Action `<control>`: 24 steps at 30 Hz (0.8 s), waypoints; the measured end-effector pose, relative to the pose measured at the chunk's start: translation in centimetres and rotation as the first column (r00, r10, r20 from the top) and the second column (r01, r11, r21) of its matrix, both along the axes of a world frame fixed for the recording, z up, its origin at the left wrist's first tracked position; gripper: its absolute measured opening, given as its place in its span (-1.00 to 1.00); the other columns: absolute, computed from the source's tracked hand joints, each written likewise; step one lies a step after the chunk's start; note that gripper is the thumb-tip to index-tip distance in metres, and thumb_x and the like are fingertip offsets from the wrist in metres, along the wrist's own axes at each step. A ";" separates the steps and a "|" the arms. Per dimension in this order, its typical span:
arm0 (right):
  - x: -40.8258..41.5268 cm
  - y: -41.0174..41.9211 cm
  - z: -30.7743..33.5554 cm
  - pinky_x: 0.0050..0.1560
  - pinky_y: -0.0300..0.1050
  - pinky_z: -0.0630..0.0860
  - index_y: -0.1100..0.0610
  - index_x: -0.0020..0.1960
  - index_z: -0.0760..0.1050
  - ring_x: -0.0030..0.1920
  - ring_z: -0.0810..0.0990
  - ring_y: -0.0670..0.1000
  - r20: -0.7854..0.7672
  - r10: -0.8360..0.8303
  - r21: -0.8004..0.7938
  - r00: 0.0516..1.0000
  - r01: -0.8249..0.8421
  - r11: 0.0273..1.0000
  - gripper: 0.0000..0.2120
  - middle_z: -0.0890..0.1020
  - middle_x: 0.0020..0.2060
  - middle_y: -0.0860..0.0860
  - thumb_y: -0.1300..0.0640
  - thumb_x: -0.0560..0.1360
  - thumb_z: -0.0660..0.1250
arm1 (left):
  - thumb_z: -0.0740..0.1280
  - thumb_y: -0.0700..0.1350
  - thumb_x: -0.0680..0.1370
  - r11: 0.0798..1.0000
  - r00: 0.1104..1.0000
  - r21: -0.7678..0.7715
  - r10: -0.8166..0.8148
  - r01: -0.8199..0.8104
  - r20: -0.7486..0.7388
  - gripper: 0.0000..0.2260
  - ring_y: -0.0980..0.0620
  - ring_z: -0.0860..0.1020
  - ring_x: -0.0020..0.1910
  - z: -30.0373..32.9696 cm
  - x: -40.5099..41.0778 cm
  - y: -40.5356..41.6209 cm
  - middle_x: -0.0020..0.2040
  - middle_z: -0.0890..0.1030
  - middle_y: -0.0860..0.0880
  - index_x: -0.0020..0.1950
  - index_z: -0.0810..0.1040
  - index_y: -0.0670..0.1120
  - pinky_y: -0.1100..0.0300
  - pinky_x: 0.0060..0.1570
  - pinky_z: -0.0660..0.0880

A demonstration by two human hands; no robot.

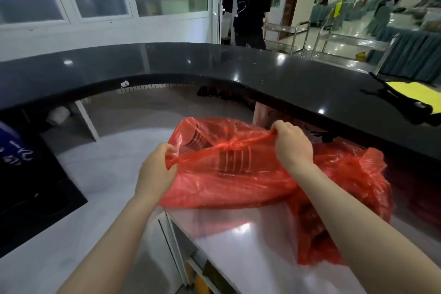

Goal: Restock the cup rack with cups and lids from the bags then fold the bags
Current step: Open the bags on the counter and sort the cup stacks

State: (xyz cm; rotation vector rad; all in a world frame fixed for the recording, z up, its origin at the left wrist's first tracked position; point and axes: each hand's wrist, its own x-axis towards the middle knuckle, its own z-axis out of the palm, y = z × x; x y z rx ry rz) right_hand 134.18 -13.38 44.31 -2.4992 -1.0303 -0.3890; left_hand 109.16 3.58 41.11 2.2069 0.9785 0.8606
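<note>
A translucent red plastic bag (pixel 214 186) lies on a shiny steel worktop (pixel 238 241), its handles knotted in the middle. Stacked ribbed cups (pixel 233 160) show dimly through the plastic. My left hand (pixel 157 167) grips the left handle strand, and my right hand (pixel 293 143) grips the right strand; both are stretched apart from the knot. A second red bag (pixel 353 198) sits crumpled to the right, partly behind my right forearm. No cup rack is visible.
A curved black counter (pixel 262 67) wraps around the front, carrying a yellow cloth (pixel 410 93) and a black strap at the right. A dark appliance (pixel 28 186) stands at left. A person in black (pixel 253 9) stands by metal carts (pixel 298 36) beyond the counter.
</note>
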 end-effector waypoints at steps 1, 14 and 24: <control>0.1 -0.3 0.0 -0.13 0.01 0.40 0.06 0.12 0.45 0.05 0.48 0.18 -0.031 -0.039 -0.005 0.999 0.039 0.999 -0.67 0.55 0.01 0.06 0.35 0.48 0.12 | 0.36 -0.38 0.39 1.000 1.000 -0.023 -0.009 0.009 -0.016 -0.68 -0.01 0.60 -0.04 -0.1 -0.3 -0.1 -0.10 0.58 0.09 0.02 0.55 -0.02 0.22 -0.04 0.41; -3.4 -1.2 0.5 0.32 0.07 0.20 0.02 -0.14 0.58 0.01 0.54 0.10 -0.017 0.373 -0.075 0.928 -0.373 0.925 -0.81 0.59 -0.13 -0.02 0.25 0.41 0.26 | 0.40 -0.14 0.50 0.972 0.980 -0.211 -0.061 0.100 0.188 -0.85 0.27 0.49 -0.31 0.9 1.2 -3.1 -0.30 0.58 0.13 -0.24 0.56 0.07 0.40 -0.29 0.37; -2.2 -4.4 -0.1 0.42 0.35 -0.18 -0.04 -0.11 0.48 0.12 0.50 0.01 -0.078 0.153 -0.292 0.985 -0.169 0.941 -0.80 0.57 -0.19 -0.09 -0.11 0.50 0.16 | 0.23 -0.46 0.42 0.989 0.966 0.108 0.071 -0.101 0.250 -0.29 0.11 0.27 0.40 1.9 -2.4 -1.7 0.50 0.13 -0.18 0.49 0.23 0.02 0.10 0.24 0.36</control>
